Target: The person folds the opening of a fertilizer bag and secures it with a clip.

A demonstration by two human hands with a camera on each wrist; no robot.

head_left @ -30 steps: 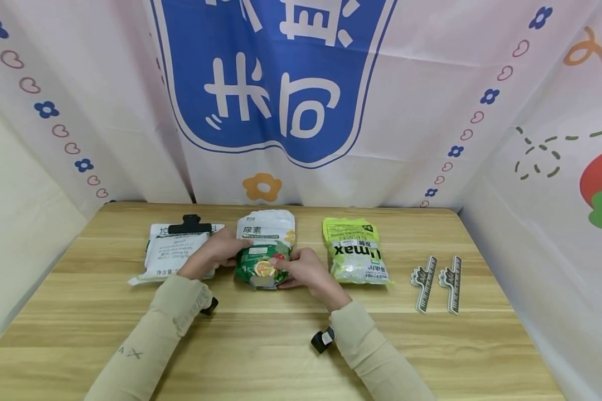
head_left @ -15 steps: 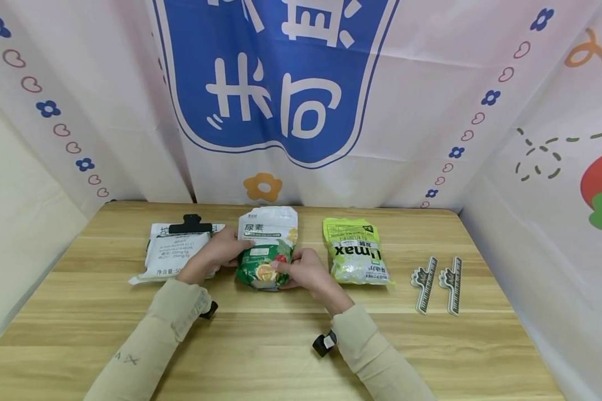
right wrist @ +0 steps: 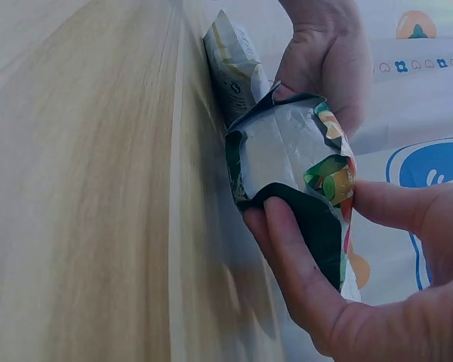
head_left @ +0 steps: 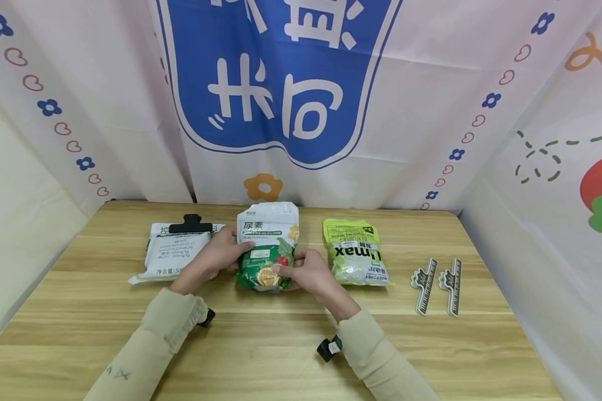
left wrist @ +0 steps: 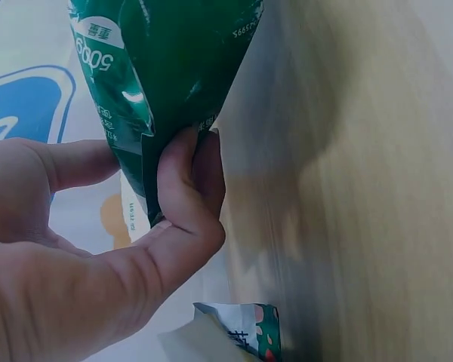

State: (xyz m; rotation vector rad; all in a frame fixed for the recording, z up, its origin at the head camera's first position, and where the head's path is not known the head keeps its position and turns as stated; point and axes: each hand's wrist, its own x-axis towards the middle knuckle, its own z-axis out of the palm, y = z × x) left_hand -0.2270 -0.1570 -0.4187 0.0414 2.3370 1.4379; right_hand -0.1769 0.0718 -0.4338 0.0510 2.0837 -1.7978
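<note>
A green-and-white fertilizer bag (head_left: pixel 268 245) is held between both hands at the middle of the table's back part. My left hand (head_left: pixel 221 250) pinches its left side, thumb on the front and curled fingers behind, as the left wrist view shows. At the lower right side, my right hand (head_left: pixel 313 273) grips it with the thumb on the front and fingers underneath. The right wrist view shows the bag's folded silvery bottom (right wrist: pixel 275 154), raised off the wood. Just left of my left hand lies a white bag (head_left: pixel 173 256) with a black clip (head_left: pixel 192 224) across its top.
A yellow-green bag (head_left: pixel 356 253) lies right of my right hand. Farther right, two flat clips with a piano-key pattern (head_left: pixel 425 286) lie side by side on the wooden table (head_left: pixel 261 356). A printed cloth (head_left: pixel 421 83) hangs behind the back edge.
The fertilizer bag's top edge has shifted up in the head view, and the bag looks slightly larger. Both hands keep their hold. The other bags and the clips stay where they were.
</note>
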